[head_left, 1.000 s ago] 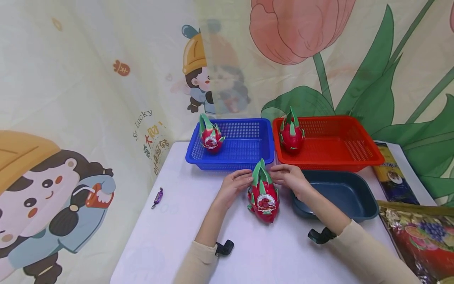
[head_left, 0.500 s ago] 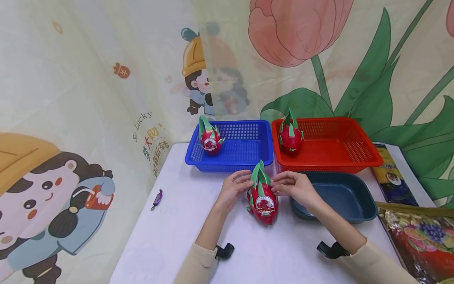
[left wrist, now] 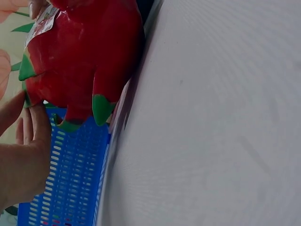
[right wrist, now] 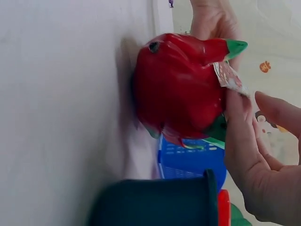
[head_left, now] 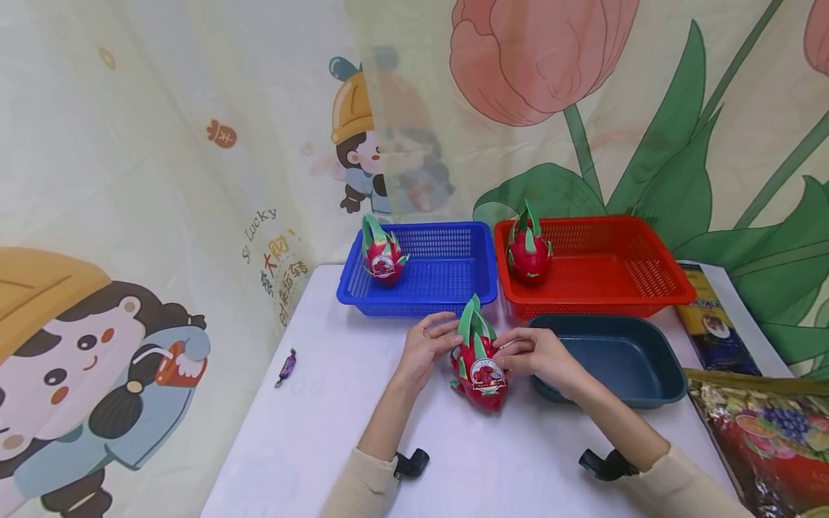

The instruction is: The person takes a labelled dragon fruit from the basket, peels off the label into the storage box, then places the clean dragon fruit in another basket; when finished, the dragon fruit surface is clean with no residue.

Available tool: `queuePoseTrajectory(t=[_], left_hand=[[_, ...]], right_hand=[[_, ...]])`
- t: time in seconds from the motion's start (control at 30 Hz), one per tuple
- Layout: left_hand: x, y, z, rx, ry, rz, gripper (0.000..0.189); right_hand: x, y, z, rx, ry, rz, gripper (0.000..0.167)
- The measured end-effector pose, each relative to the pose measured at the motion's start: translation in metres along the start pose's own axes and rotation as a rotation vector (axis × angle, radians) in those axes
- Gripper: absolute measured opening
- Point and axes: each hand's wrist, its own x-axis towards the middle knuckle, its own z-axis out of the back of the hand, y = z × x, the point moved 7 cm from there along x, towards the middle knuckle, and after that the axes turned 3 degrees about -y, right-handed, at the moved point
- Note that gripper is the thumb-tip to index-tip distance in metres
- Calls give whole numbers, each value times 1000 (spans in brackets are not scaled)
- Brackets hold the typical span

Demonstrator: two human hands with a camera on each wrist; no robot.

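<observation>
A red dragon fruit [head_left: 481, 394] with green leaf tips and a round label lies on the white table, its leafy end pointing away from me. My left hand [head_left: 421, 350] holds it at the left, with thumb and fingertips at a green leaf; in the left wrist view the fingers [left wrist: 35, 122] reach past the red body. On the other side my right hand [head_left: 540, 360] grips the fruit beside the label, its thumb close to the label's edge in the right wrist view. The fruit's underside is hidden.
Behind stand a blue basket [head_left: 447, 311] and a red basket [head_left: 622, 309], each with one dragon fruit inside. A dark teal tray [head_left: 622, 360] sits right of my hands. Packets [head_left: 764, 432] lie far right. A purple wrapped candy [head_left: 286, 367] lies left.
My right hand has come in from beside the leaves and lower onto the fruit's right side. The label has turned slightly to the right. My left hand has hardly moved.
</observation>
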Motion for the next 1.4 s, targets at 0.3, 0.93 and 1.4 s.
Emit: queuePoseTrajectory(t=[0.3, 0.93, 1.4], left_hand=[[-3, 1, -1, 11, -11, -11, 48], [-1, 1, 2, -38, -37, 35, 48], [-2, 4, 3, -38, -55, 30, 30]], right_hand=[[-1, -10, -1, -25, -78, -31, 45], [6, -30, -1, 178, -108, -175, 41], [3, -32, -3, 251, -41, -208, 21]])
